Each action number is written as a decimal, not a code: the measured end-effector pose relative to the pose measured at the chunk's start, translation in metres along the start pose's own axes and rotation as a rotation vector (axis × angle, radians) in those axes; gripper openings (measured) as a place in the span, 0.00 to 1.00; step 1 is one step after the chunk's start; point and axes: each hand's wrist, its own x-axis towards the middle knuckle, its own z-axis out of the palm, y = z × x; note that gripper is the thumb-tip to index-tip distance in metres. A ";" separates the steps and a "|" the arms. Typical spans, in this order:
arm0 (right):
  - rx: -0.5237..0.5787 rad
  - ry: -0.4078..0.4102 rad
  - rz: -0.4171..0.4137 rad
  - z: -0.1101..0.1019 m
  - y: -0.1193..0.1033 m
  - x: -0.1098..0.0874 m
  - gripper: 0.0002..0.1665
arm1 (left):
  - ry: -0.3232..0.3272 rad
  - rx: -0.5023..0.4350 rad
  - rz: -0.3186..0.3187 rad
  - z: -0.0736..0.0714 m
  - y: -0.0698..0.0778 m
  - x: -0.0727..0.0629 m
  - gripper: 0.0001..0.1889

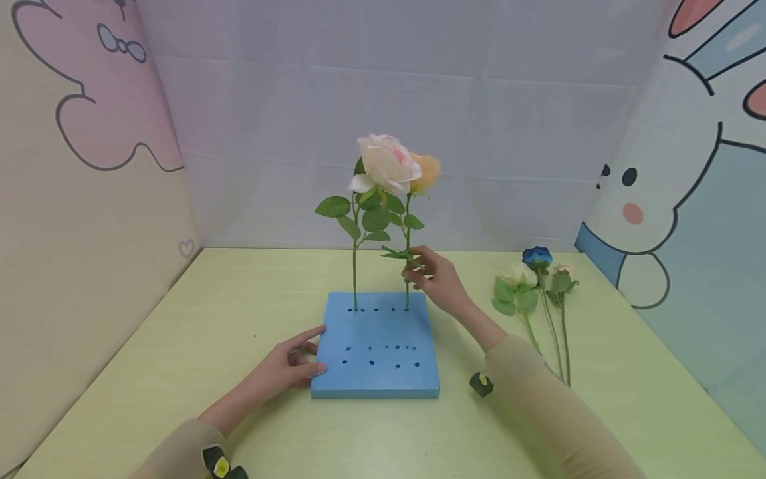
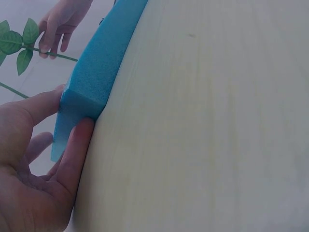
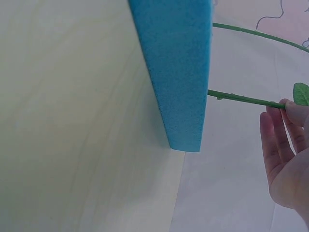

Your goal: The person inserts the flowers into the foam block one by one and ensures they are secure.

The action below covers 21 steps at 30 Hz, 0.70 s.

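A blue foam block [image 1: 374, 332] with rows of small holes lies on the table. Two artificial roses stand upright in its far row: a pale pink rose [image 1: 389, 163] on the left and a yellow-orange rose [image 1: 426, 174] on the right, partly hidden behind the pink bloom. My right hand [image 1: 439, 279] pinches the yellow-orange rose's stem [image 3: 241, 98] between thumb and fingers, above the block. At the block's left edge, my left hand [image 1: 287, 362] rests its thumb and fingers against the side, the fingers fairly straight in the left wrist view.
Right of the block lie a white rose [image 1: 518, 276], a blue rose [image 1: 537, 257] and a pale peach rose [image 1: 564, 276]; the right sleeve [image 1: 538, 379] overlaps their stems. A pale curtain [image 1: 287, 146] hangs behind the table [image 1: 149, 346], with cartoon-printed panels at both sides.
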 end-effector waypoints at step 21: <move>0.008 -0.022 -0.005 -0.008 -0.040 -0.015 0.23 | 0.007 0.006 -0.007 0.002 0.001 0.000 0.42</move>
